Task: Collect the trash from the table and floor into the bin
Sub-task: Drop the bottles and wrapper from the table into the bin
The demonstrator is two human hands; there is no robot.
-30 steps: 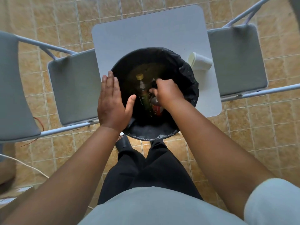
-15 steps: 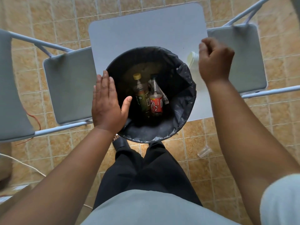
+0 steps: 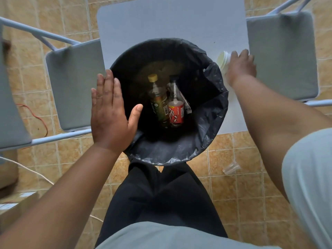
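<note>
Right hand moved from bin to white cup on table; bin holds two bottles

Right hand [image 3: 240, 66], inside the bin a second ago, now lies over the white cup [image 3: 222, 60] at the table [image 3: 170, 22] edge, fingers curled onto it, full grip not confirmed: next item likely the cup. Left hand [image 3: 110, 114] flat, fingers spread, still steadying the bin [image 3: 161, 155] rim. Contents: green-label bottle [image 3: 159, 103], red-label bottle [image 3: 176, 110], upright, touching. Clear cup [image 3: 231, 168] on floor, uncollected
</note>
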